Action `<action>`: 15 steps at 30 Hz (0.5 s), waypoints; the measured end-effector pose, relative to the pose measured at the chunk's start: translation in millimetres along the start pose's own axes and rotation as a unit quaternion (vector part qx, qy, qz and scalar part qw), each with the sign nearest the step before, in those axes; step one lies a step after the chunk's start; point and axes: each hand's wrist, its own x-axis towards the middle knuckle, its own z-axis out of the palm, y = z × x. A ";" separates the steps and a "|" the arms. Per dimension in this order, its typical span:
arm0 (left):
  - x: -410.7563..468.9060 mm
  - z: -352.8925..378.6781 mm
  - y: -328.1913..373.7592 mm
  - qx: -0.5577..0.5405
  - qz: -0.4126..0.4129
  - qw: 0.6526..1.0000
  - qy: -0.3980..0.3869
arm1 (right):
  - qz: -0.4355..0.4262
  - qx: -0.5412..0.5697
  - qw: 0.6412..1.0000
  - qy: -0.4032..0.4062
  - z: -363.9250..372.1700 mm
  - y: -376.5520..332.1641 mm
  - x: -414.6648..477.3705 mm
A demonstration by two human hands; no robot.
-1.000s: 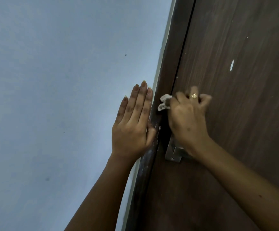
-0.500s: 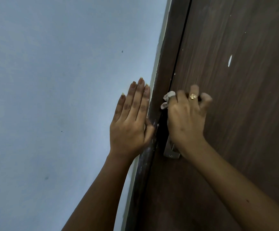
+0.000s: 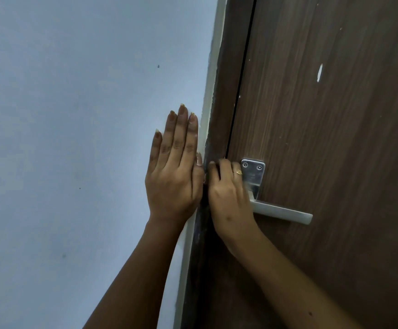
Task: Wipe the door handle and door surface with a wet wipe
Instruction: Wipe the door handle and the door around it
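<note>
The brown wood-grain door (image 3: 323,138) fills the right side. Its silver handle plate (image 3: 253,174) and lever (image 3: 283,212) are uncovered. My right hand (image 3: 228,193), with a ring on one finger, is curled against the door's left edge just left of the plate, its wrist over the lever's root. The wet wipe is hidden under this hand. My left hand (image 3: 173,176) lies flat with fingers straight on the wall, beside the door frame (image 3: 228,79). The two hands almost touch.
A pale blue wall (image 3: 86,115) takes up the left half. A white chipped mark (image 3: 319,72) shows on the door above the handle. A dark gap runs between frame and door.
My right hand has slid left off the handle plate to the door's edge, baring plate and lever. The wipe's white tip no longer shows. My left hand stays on the wall.
</note>
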 end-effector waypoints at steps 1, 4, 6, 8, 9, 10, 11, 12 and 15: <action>-0.4 0.2 -0.1 -0.001 0.000 1.000 0.002 | 0.001 0.008 1.000 -0.003 3.9 -1.6 -3.5; -0.4 0.9 0.1 -0.002 0.001 1.000 0.006 | 0.035 -0.001 0.998 -0.057 15.8 -9.8 -17.8; -0.1 0.7 0.9 -0.001 -0.002 1.000 0.007 | 0.019 -0.011 0.996 -0.091 19.3 -13.6 -26.1; -0.7 -0.1 1.2 0.002 -0.001 1.000 0.005 | -0.013 -0.019 0.994 -0.111 14.6 -13.6 -25.0; -0.4 -0.1 1.4 0.002 0.000 1.000 0.005 | -0.043 -0.010 0.991 -0.124 13.3 -9.6 -19.9; 0.0 -0.3 1.1 0.000 0.002 1.000 0.006 | -0.065 -0.004 0.991 -0.116 9.8 -4.4 -10.7; 0.2 -0.3 0.5 -0.003 0.003 1.000 0.007 | -0.071 0.003 0.994 -0.078 2.3 -0.5 4.6; 0.0 -0.2 0.1 -0.003 0.003 1.000 0.009 | -0.063 0.002 0.997 -0.036 -6.5 3.2 23.0; -0.7 0.6 0.0 -0.007 0.000 1.000 0.010 | -0.020 0.027 0.997 0.070 -25.0 6.9 68.4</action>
